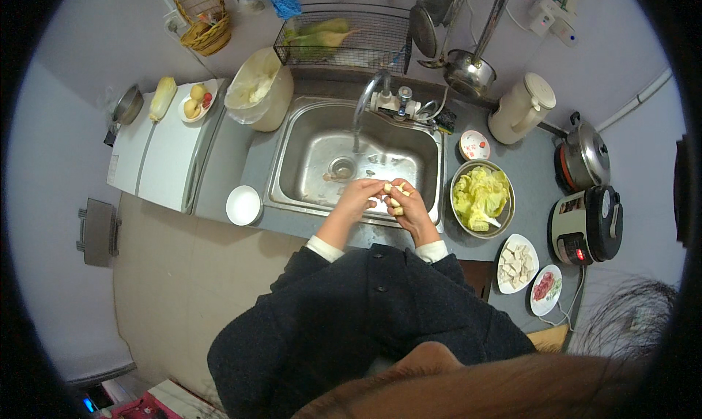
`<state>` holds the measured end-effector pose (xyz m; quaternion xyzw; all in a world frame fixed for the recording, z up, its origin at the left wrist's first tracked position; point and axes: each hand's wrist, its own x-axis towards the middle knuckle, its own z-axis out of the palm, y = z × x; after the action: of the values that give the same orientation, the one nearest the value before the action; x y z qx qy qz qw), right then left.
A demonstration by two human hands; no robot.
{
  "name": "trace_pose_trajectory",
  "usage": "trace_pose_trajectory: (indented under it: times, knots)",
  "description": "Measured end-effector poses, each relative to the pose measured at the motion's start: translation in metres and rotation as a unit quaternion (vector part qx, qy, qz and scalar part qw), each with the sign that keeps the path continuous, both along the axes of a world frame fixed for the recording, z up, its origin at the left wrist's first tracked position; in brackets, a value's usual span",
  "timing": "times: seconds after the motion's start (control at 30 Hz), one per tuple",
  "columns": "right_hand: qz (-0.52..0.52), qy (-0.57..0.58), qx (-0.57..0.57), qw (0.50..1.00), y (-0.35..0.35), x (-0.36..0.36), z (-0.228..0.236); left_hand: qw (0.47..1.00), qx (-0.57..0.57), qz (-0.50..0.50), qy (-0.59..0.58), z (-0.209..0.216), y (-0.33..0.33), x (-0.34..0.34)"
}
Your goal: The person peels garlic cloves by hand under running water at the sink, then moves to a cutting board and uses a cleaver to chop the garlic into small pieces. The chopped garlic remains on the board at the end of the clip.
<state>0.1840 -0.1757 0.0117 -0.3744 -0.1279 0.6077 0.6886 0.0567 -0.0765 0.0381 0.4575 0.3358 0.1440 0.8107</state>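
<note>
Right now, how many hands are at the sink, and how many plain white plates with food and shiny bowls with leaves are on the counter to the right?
Bare left hand and bare right hand: 2
Plain white plates holding food: 2
Round metal bowl holding yellow-green leaves: 1
Total: 5

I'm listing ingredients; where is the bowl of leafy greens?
In the head view, the metal bowl sits right of the sink, between the small patterned dish and the plate of white chunks.

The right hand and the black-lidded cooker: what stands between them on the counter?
In the head view, the metal bowl of leafy greens stands between the right hand and the black-lidded cooker.
</note>
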Motion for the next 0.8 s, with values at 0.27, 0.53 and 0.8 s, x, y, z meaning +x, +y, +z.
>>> trace_pose_trajectory:
  times: [0.27, 0.53, 0.8]
  knots:
    - [0.003, 0.026, 0.014, 1.000, 0.002, -0.002, -0.006, 0.996, -0.053, 0.036, -0.058, -0.024, -0.001, 0.004]
    - [-0.040, -0.013, -0.070, 0.997, 0.009, -0.002, -0.009, 0.958, 0.253, 0.120, 0.062, -0.030, -0.006, 0.012]
    - [-0.063, 0.288, -0.028, 0.955, 0.001, 0.016, -0.035, 0.970, 0.187, 0.011, 0.158, -0.076, 0.031, 0.001]
